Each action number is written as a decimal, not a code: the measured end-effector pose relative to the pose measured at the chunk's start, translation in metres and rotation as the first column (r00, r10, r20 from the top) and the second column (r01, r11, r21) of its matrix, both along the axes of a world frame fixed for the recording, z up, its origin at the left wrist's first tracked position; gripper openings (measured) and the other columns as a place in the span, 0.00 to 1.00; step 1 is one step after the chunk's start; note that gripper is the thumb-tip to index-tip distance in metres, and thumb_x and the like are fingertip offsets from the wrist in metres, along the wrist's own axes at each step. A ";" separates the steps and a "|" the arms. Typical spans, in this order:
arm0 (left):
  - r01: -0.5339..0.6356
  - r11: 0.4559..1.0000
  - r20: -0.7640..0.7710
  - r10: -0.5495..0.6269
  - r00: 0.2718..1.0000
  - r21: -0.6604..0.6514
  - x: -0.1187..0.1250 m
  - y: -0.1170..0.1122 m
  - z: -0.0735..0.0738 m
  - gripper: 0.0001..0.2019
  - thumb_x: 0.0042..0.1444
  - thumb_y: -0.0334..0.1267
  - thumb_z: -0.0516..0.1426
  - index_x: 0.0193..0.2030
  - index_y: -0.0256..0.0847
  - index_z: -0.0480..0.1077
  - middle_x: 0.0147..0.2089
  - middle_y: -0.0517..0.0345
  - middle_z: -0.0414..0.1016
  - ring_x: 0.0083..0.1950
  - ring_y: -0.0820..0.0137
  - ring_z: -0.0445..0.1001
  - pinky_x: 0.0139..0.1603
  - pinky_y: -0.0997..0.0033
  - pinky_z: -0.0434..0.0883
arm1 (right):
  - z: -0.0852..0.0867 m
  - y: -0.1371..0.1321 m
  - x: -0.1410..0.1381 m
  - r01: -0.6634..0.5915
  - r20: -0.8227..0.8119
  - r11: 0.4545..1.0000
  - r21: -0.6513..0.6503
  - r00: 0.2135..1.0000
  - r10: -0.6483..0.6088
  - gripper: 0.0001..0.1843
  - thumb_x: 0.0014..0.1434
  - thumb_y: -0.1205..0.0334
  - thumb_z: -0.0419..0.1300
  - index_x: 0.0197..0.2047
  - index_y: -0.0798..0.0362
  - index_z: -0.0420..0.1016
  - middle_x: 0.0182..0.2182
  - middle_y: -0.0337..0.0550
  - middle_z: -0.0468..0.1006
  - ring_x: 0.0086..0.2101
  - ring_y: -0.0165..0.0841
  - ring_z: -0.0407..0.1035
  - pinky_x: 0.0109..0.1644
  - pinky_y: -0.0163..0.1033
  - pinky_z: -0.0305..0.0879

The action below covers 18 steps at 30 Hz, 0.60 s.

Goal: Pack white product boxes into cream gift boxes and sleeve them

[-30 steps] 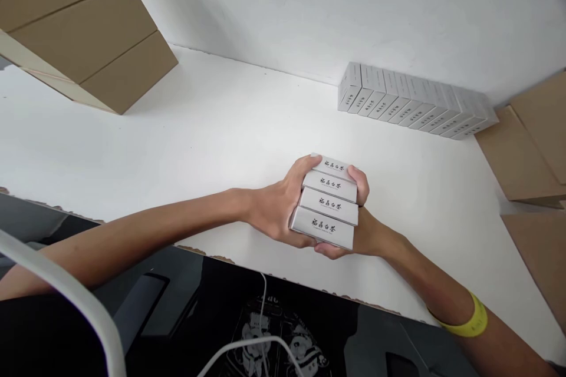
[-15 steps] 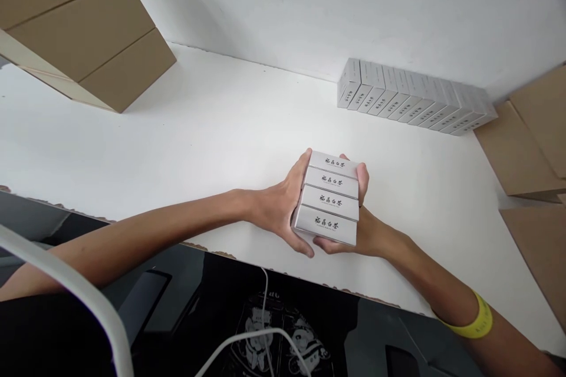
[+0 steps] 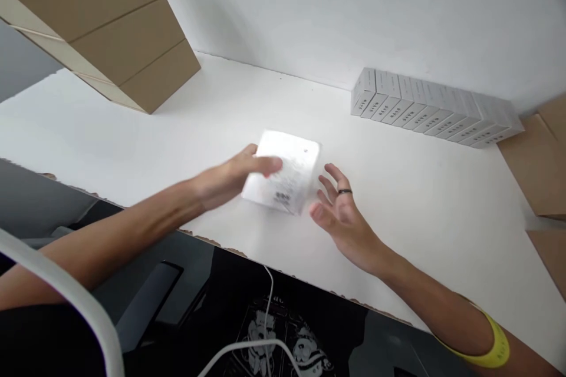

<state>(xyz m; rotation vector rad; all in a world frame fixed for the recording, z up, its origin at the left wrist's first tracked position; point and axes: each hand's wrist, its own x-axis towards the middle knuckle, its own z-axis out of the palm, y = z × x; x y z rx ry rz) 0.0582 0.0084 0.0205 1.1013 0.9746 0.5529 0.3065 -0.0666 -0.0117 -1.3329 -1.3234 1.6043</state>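
Had slim pale-grey cartons (image 3: 435, 111) lined up; grasped blurred white rectangular pack (image 3: 292, 156) in left hand (image 3: 239, 174), not yet set down; spread unladen right hand (image 3: 347, 221).

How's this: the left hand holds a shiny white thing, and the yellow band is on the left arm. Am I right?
Not quite: the head view shows the yellow band on the right arm, not the left. The left hand does hold a shiny white thing.
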 end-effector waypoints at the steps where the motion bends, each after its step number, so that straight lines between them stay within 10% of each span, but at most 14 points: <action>1: -0.047 0.996 -0.053 0.043 0.998 -0.075 -0.015 0.007 0.008 0.28 0.53 0.52 0.67 0.56 0.38 0.74 0.47 0.49 0.82 0.53 0.52 0.80 0.56 0.49 0.77 | 0.001 0.002 0.000 0.003 0.014 1.000 0.005 1.000 -0.003 0.52 0.59 0.34 0.67 0.75 0.33 0.41 0.78 0.47 0.41 0.76 0.49 0.43 0.74 0.64 0.57; 8: -0.493 0.870 -0.415 0.450 0.791 0.005 -0.128 0.085 0.033 0.23 0.64 0.48 0.62 0.57 0.31 0.75 0.47 0.46 0.83 0.53 0.58 0.80 0.58 0.44 0.74 | -0.013 0.002 0.033 0.153 0.119 0.981 0.117 0.979 -0.167 0.29 0.60 0.33 0.65 0.56 0.36 0.65 0.74 0.39 0.52 0.70 0.47 0.58 0.74 0.65 0.57; 18: -0.344 0.898 -0.672 0.436 0.599 0.276 -0.184 0.119 0.033 0.30 0.64 0.61 0.57 0.54 0.32 0.76 0.42 0.59 0.82 0.52 0.69 0.77 0.58 0.49 0.71 | -0.011 -0.011 0.085 0.297 0.226 0.916 0.269 0.905 -0.359 0.24 0.59 0.37 0.67 0.53 0.38 0.73 0.72 0.42 0.60 0.67 0.50 0.65 0.70 0.66 0.64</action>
